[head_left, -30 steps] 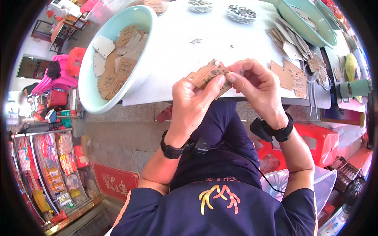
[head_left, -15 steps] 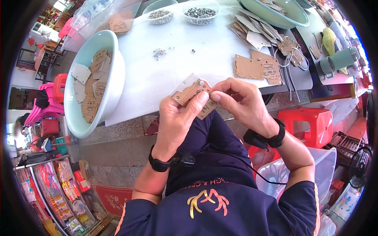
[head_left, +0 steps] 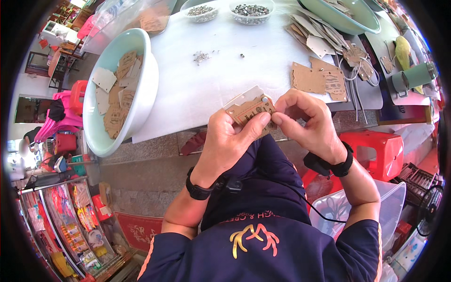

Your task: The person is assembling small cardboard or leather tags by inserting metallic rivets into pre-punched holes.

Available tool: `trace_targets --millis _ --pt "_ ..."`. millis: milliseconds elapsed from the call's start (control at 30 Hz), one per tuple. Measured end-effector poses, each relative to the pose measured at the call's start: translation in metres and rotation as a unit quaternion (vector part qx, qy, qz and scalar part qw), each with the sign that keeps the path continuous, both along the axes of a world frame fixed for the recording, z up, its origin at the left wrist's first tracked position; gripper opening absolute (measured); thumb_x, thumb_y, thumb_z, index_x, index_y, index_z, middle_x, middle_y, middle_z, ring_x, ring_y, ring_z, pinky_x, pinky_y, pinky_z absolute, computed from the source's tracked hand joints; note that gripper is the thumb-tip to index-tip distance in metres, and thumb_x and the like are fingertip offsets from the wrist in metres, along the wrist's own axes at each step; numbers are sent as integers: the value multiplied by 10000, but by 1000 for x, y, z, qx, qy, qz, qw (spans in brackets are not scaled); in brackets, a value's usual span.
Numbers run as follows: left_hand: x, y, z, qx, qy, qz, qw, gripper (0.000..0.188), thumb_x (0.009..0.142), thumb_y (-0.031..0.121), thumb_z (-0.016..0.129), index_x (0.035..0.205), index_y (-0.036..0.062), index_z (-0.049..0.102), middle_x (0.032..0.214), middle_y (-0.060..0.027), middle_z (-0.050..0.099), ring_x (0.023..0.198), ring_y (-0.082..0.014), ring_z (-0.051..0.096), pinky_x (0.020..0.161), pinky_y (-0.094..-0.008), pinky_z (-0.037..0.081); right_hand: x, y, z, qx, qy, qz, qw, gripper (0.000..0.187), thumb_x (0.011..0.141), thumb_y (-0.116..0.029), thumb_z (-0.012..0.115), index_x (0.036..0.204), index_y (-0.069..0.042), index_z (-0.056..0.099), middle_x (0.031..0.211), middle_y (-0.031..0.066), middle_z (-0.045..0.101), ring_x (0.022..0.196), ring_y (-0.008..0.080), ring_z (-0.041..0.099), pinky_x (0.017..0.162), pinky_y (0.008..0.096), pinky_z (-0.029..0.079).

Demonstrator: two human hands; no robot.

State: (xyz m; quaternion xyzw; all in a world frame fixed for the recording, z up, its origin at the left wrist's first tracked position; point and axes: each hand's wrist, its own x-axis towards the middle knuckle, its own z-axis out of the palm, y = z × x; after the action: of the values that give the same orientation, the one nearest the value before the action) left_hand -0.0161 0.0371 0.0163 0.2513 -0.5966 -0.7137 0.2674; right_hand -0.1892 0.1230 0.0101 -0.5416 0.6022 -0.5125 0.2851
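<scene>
My left hand (head_left: 230, 143) grips a small stack of brown cardboard cards (head_left: 247, 110) with cut, shaped edges and dark print, its thumb pressed flat on the front. A whitish card (head_left: 244, 95) shows behind the brown one. Near the stack's upper right corner sits a small round pale stud (head_left: 264, 99). My right hand (head_left: 310, 123) is closed in a pinch at the right edge of the cards; what lies between its thumb and fingertip is too small to make out. Both hands are just off the table's near edge, above my lap.
A pale green basin (head_left: 151, 89) of cards stands left on the white table (head_left: 188, 89). Clear tubs (head_left: 253, 19) of small metal parts are at the back, with loose bits (head_left: 202, 57) before them. Card piles (head_left: 319, 38), flat brown cards (head_left: 307, 77) and a flask (head_left: 418, 71) lie right.
The whole view has shifted, so table and hands appear further right. The left hand still holds the cards, and the right hand still pinches at their right edge.
</scene>
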Motion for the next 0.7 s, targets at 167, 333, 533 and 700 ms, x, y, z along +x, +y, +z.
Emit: trace_targets --millis 167,333,533,700 --pt "4 1 8 -27 20 -44 998 159 930 41 605 1072 -27 623 959 -32 666 880 -60 597 769 -230 506 -13 0 7 -22 32 109 993 163 792 -129 730 854 -29 617 687 23 586 572 99 562 522 245 467" --pt "-1 5 10 -26 7 -71 997 128 926 40 613 1044 -9 615 936 -16 655 876 -49 574 776 -222 489 -20 7 20 -13 70 124 990 161 776 -110 714 817 -19 588 711 61 572 601 162 579 531 281 480" --pt "-7 10 13 -26 -13 -102 994 121 920 51 630 1029 0 612 912 -2 630 855 -41 554 760 -218 482 -33 13 18 -25 130 192 972 163 773 -127 680 807 -17 565 702 107 553 593 296 571 539 370 457" --pt "-10 9 7 -33 -15 -127 991 111 921 49 634 1013 2 596 883 1 593 812 -38 526 727 -222 473 -35 15 17 -59 162 200 965 144 759 -83 654 762 -12 529 679 107 524 566 304 561 506 369 445"
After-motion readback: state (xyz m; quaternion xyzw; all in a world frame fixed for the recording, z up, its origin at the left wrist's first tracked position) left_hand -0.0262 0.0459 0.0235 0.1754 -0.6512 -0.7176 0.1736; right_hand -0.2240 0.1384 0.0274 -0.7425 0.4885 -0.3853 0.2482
